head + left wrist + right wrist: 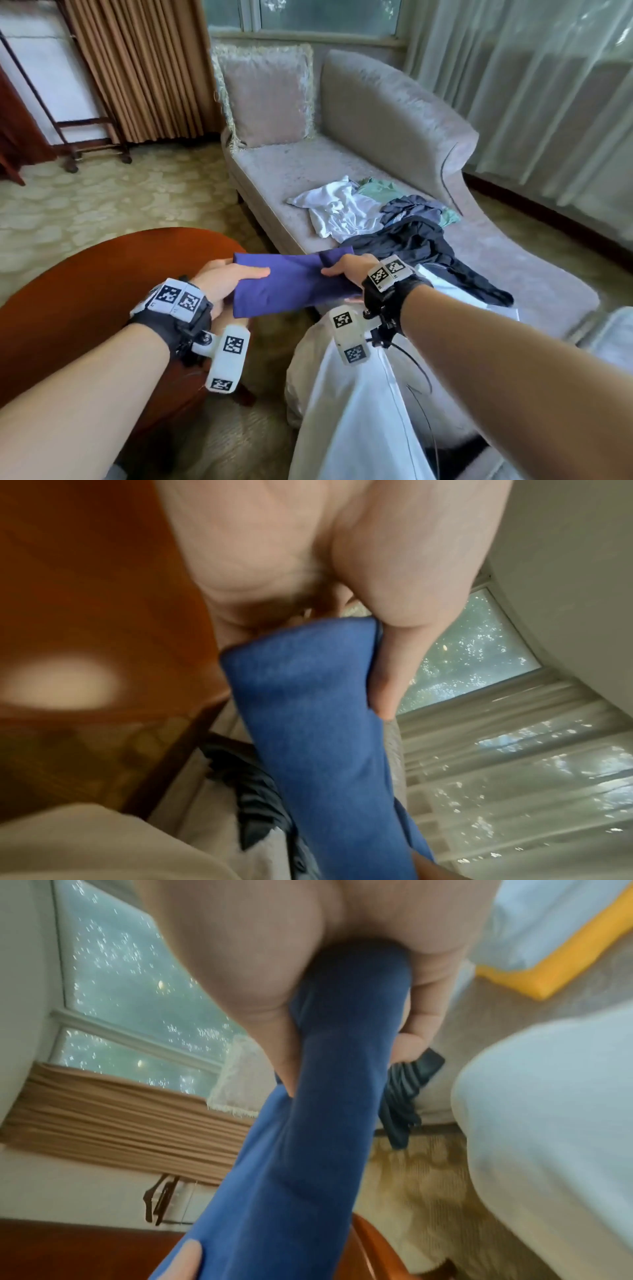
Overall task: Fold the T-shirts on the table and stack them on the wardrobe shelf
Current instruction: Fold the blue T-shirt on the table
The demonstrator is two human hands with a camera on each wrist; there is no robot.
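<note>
Blue T-shirt (291, 286) folded to a narrow band, stretched in the air between both hands, just off the near right edge of the round wooden desk (85, 291) and not resting on it. Left hand (219, 284) gripping one end, thumb laid flat along the top of the cloth, fingers curled beneath. Right hand (346, 270) clamped round the other end, cloth bunched through the fist. Probably mid-fold, with one more halving to make before carrying to the wardrobe shelf, which no view shows. Best done by keeping the band taut and level, bringing the two ends together squarely so the edges line up, then smoothing flat on the desk rather than in mid-air. Looser bunching at the right end likely to leave a crease unless shaken out first. More unfolded shirts (376, 212), white, green and dark, heaped on the chaise (284, 164) beyond.
</note>
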